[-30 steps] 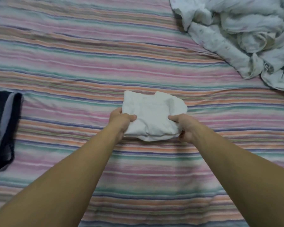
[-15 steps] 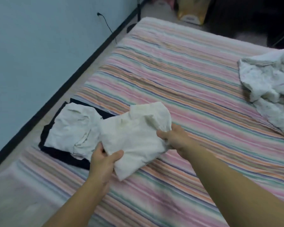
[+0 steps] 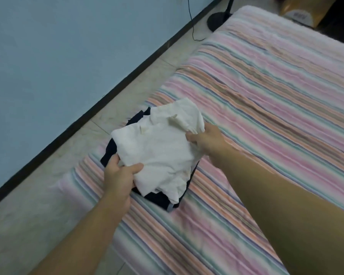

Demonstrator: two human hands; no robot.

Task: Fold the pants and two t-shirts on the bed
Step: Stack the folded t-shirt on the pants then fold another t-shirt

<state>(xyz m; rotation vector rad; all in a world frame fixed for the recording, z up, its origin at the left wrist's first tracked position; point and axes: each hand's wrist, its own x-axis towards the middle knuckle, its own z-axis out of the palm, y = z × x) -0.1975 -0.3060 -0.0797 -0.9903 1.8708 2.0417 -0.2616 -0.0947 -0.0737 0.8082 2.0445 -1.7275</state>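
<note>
- Because the folded white cotton t-shirt is soft and would sag open if held at one point, both hands grip it at opposite edges, which keeps the folds flat while it goes onto the pile.
- Nearest the camera, the left hand is closed on the near-left corner of that shirt, thumb on top and fingers tucked beneath, so it carries the weight from under the layers.
- On the shirt's right side, the right hand pinches the right edge just below a loose tab of fabric, probably to stop that upper layer from flipping over.
- Directly beneath the shirt lies the folded dark navy pants, showing at the shirt's near and left edges; a second white layer peeks out under the shirt's near edge and may be the other t-shirt, though I cannot tell for certain.
- Whether the shirt already rests fully on the pile or hangs just above it is unclear.
- Beyond the shirt, the pink, orange and green striped bed stretches away; the pile sits by its left edge, which keeps finished items together and clear of the working area.
- I judge the task close to done.
</note>
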